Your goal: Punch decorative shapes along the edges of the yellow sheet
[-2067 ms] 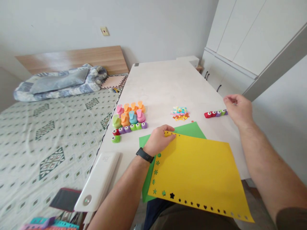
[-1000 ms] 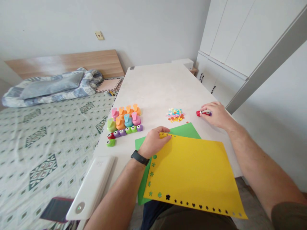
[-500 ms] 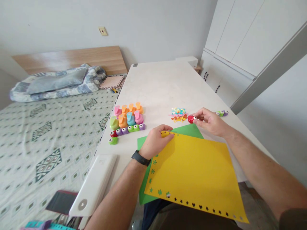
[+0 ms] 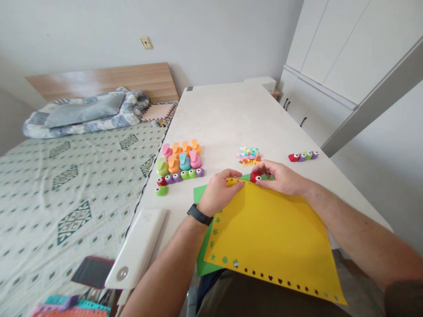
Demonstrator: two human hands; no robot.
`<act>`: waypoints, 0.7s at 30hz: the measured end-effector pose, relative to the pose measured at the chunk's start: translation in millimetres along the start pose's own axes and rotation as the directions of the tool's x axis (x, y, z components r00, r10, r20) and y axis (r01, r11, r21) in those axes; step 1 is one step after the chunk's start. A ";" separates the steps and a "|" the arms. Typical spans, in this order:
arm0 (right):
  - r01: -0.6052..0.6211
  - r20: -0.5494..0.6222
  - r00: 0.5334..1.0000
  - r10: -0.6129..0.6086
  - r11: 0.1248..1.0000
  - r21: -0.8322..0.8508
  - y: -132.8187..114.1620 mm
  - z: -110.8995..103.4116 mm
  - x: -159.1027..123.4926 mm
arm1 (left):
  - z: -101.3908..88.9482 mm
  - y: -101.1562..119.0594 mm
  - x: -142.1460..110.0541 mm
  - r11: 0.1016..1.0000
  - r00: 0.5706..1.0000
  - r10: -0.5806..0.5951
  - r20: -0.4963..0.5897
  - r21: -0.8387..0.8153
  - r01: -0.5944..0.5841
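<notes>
A yellow paper sheet [image 4: 271, 233] with small punched shapes along its edges lies over a green sheet [image 4: 203, 259] at the near edge of the white table [image 4: 228, 114]. My left hand [image 4: 220, 191], with a black wristband, grips the yellow sheet's far corner between thumb and fingers. My right hand [image 4: 279, 178] pinches a small red paper punch [image 4: 254, 177] at the sheet's far edge, right beside my left fingers.
A cluster of coloured punches [image 4: 180, 165] stands left of the sheets, with one green punch [image 4: 161, 191] apart. A pile of paper cut-outs [image 4: 248, 155] and a short row of small punches [image 4: 303, 156] lie further back. A white device [image 4: 137, 248] overhangs the table's left edge by the bed [image 4: 66, 185].
My right hand reached to the row of punches at the right, picked up a red one and carried it left to the yellow sheet's far edge. My left hand stayed put.
</notes>
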State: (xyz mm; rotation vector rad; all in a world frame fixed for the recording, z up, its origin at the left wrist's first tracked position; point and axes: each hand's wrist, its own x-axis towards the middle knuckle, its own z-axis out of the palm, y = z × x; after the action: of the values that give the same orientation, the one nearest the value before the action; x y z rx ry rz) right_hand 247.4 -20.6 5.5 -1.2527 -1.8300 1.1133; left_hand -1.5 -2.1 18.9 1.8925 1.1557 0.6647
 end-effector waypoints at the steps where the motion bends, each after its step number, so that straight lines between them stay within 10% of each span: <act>1: -0.005 0.010 1.000 0.005 1.000 -0.001 0.4 0.2 0.0 | -0.4 0.4 -0.2 1.000 1.000 0.000 -0.001 0.000 0.000; 21: -0.012 0.078 0.997 0.012 1.000 -0.005 -6.3 0.7 -2.0 | 1.8 -5.9 0.8 1.000 1.000 -0.014 -0.026 -0.002 0.013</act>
State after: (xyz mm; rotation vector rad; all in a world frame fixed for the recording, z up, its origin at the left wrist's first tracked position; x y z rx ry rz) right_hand 245.0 -23.8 10.8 -1.2402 -1.8852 1.1805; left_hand -2.6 -0.5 13.0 1.8782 1.1828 0.6841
